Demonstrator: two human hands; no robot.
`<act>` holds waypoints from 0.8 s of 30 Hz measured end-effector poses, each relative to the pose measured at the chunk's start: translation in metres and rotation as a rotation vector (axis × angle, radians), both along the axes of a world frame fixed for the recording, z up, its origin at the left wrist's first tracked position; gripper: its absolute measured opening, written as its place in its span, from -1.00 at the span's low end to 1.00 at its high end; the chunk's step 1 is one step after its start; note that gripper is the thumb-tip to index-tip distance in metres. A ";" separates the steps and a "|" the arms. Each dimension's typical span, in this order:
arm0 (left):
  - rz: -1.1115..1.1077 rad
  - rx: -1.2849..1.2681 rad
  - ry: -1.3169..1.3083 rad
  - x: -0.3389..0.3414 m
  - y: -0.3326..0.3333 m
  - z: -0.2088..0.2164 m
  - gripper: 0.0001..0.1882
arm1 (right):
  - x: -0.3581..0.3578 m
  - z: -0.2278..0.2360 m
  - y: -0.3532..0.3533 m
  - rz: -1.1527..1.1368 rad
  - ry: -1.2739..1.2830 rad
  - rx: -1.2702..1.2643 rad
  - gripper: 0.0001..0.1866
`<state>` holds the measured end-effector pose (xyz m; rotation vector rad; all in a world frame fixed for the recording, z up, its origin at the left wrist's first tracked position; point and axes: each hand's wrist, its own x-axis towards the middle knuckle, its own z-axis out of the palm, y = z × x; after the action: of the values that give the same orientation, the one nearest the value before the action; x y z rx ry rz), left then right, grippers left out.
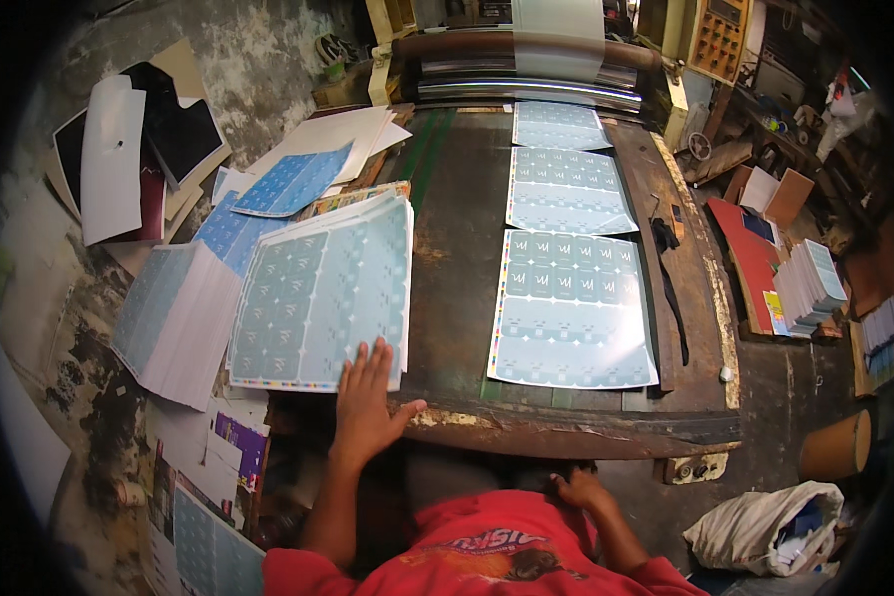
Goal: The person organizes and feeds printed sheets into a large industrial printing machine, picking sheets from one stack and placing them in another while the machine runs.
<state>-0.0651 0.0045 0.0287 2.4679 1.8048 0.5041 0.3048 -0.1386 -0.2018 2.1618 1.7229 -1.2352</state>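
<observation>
My left hand (368, 392) lies open, fingers stretched out, on the lower right edge of a stack of printed sheets (313, 288). These sheets carry pale blue-green panels in a grid, with a coloured strip along the near edge. Down the right side of the machine's dark table (452, 288), three similar sheets lie in a row, the nearest printed sheet (571, 313) being the largest in view. My right hand (578, 489) hangs low beside my body, just below the table's front edge. Its fingertips are partly hidden, and I cannot tell whether it grips anything.
Rollers (536, 89) with clear film (556, 40) span the table's far end. A thick sheet pile (184, 318) fans out at left. A black strap (672, 288) lies along the right side. Beyond stand a control panel (717, 38), a brown bin (834, 447) and a white sack (765, 526).
</observation>
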 end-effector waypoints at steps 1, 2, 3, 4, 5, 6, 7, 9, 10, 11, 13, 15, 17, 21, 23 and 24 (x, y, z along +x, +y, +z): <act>-0.016 -0.011 0.010 0.001 -0.006 -0.001 -0.14 | -0.005 0.023 0.002 0.021 0.036 0.000 -0.22; -0.016 0.055 -0.082 -0.001 -0.010 -0.004 -0.37 | -0.007 0.070 0.019 0.073 0.224 -0.057 -0.25; 0.002 0.055 -0.261 -0.002 -0.007 -0.008 -0.45 | -0.008 0.084 0.025 -0.010 0.455 -0.075 -0.26; 0.019 0.056 -0.438 -0.005 -0.002 -0.011 -0.53 | -0.009 0.092 0.030 -0.094 0.689 -0.089 -0.28; 0.033 0.057 -0.613 -0.005 0.003 -0.010 -0.60 | -0.012 0.101 0.036 -0.180 0.925 -0.098 -0.29; 0.052 0.166 -0.615 0.003 -0.001 -0.006 -0.75 | -0.017 0.115 0.045 -0.242 1.053 -0.068 -0.32; -0.032 0.136 -0.537 0.008 -0.007 0.002 -0.76 | -0.024 0.132 0.054 -0.307 1.172 -0.036 -0.34; -0.194 0.067 -0.380 0.015 -0.026 0.007 -0.77 | -0.031 0.148 0.068 -0.386 1.430 0.007 -0.33; -0.318 -0.011 -0.432 0.018 -0.030 0.005 -0.76 | -0.033 0.151 0.077 -0.390 1.572 0.023 -0.30; -0.393 -0.051 -0.412 0.023 -0.033 0.005 -0.74 | -0.037 0.153 0.081 -0.392 1.714 0.040 -0.27; -0.538 -0.126 -0.368 0.035 -0.041 0.014 -0.71 | -0.041 0.152 0.082 -0.579 1.715 0.068 -0.44; -0.553 -0.131 -0.341 0.038 -0.040 0.009 -0.58 | -0.041 0.124 0.085 -0.704 1.606 0.055 -0.57; -0.513 -0.073 -0.325 0.039 -0.034 0.009 -0.51 | -0.049 0.105 0.077 -0.863 1.662 -0.025 -0.64; -0.113 0.253 -0.238 0.010 0.017 -0.016 -0.42 | -0.045 0.053 0.034 -0.915 1.563 -0.105 -0.58; -0.034 0.259 -0.246 -0.002 0.027 -0.021 -0.49 | -0.053 0.061 0.011 -0.951 1.344 0.009 -0.54; 0.004 0.261 -0.249 -0.007 0.031 -0.024 -0.52 | -0.055 0.060 0.001 -0.936 1.375 0.070 -0.53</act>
<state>-0.0718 0.0358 0.0050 2.4193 1.7418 1.0566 0.2502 -0.1372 -0.1419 2.2694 0.6454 -3.4612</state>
